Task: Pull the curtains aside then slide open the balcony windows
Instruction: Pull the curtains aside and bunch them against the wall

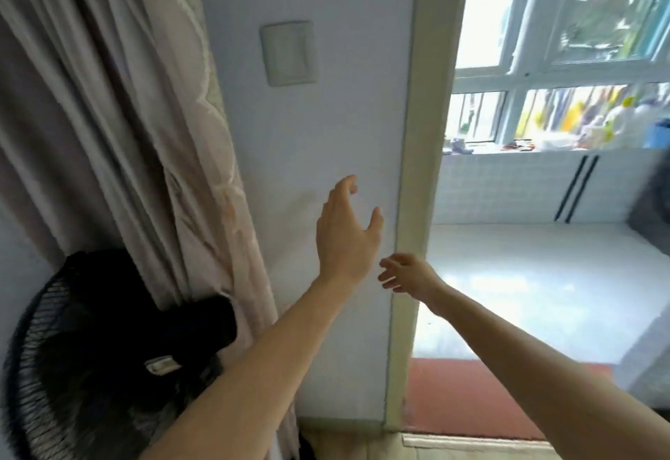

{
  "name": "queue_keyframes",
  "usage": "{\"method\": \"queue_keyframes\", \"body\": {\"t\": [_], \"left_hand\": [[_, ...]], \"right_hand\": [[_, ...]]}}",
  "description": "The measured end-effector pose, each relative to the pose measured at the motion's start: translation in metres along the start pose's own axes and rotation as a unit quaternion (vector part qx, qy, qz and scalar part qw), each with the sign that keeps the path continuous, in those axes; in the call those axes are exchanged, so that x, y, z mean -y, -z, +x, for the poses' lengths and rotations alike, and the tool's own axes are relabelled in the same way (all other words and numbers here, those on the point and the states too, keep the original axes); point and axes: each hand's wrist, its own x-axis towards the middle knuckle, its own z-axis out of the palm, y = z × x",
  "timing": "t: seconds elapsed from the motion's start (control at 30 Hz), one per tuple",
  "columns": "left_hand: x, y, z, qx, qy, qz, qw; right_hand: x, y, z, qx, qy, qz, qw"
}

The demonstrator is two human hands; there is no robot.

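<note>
A pale blue-white wall (308, 155) fills the middle, with a light switch plate (289, 54) set high on it. A cream door frame (417, 184) edges the wall's right side — past it lies a bright, glossy white floor (544, 278) and a white tiled low wall (507, 187). A black standing fan (90, 351) sits at lower left. A red-brown threshold strip (456, 398) lies at the doorway's foot — daylight floods in.
</note>
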Motion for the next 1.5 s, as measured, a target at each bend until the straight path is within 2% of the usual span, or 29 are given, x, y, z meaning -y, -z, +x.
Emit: {"method": "queue_keyframes", "body": {"t": [0.13, 0.27, 0.33, 0.47, 0.57, 0.7, 0.87, 1.0, 1.07, 1.17, 1.23, 1.3, 1.4, 1.47, 1.5], "left_hand": [[-0.079, -0.108, -0.011, 0.166, -0.025, -0.025, 0.986], [-0.157, -0.229, -0.032, 0.351, -0.046, -0.035, 0.934], [-0.205, -0.297, -0.052, 0.415, -0.067, -0.049, 0.906], [-0.309, -0.414, -0.084, 0.482, -0.112, -0.076, 0.866], [-0.375, -0.476, -0.094, 0.501, -0.144, -0.102, 0.847], [-0.444, -0.540, -0.091, 0.502, -0.193, -0.140, 0.832], [-0.510, -0.624, -0.070, 0.462, -0.261, -0.177, 0.829], [-0.559, -0.701, -0.045, 0.477, -0.303, -0.187, 0.804], [-0.589, -0.745, -0.031, 0.490, -0.319, -0.192, 0.788], [-0.616, -0.772, -0.030, 0.521, -0.303, -0.209, 0.770], [-0.641, -0.807, -0.025, 0.541, -0.307, -0.229, 0.749], [-0.664, -0.837, -0.027, 0.535, -0.309, -0.245, 0.747], [-0.691, -0.872, -0.034, 0.516, -0.293, -0.262, 0.761], [-0.707, -0.895, -0.037, 0.496, -0.283, -0.285, 0.769], [-0.717, -0.908, -0.039, 0.488, -0.285, -0.303, 0.767]], "right_hand": [[-0.040, 0.149, -0.048, -0.147, -0.011, -0.006, 0.989], [-0.090, 0.294, -0.114, -0.291, -0.049, -0.036, 0.955], [-0.115, 0.368, -0.152, -0.362, -0.071, -0.057, 0.928], [-0.146, 0.500, -0.220, -0.470, -0.111, -0.150, 0.863], [-0.151, 0.577, -0.252, -0.549, -0.098, -0.182, 0.810], [-0.148, 0.657, -0.265, -0.592, -0.084, -0.198, 0.776], [-0.137, 0.758, -0.235, -0.694, -0.068, -0.316, 0.643], [-0.120, 0.826, -0.195, -0.730, -0.078, -0.318, 0.601], [-0.112, 0.865, -0.175, -0.761, -0.071, -0.284, 0.580], [-0.113, 0.905, -0.159, -0.767, -0.052, -0.135, 0.626], [-0.116, 0.950, -0.142, -0.783, 0.000, -0.002, 0.623], [-0.121, 0.982, -0.138, -0.790, 0.042, 0.067, 0.608], [-0.130, 1.018, -0.133, -0.781, 0.052, 0.071, 0.618], [-0.139, 1.040, -0.130, -0.792, 0.051, 0.055, 0.606], [-0.143, 1.052, -0.129, -0.809, 0.050, 0.033, 0.585]]}}
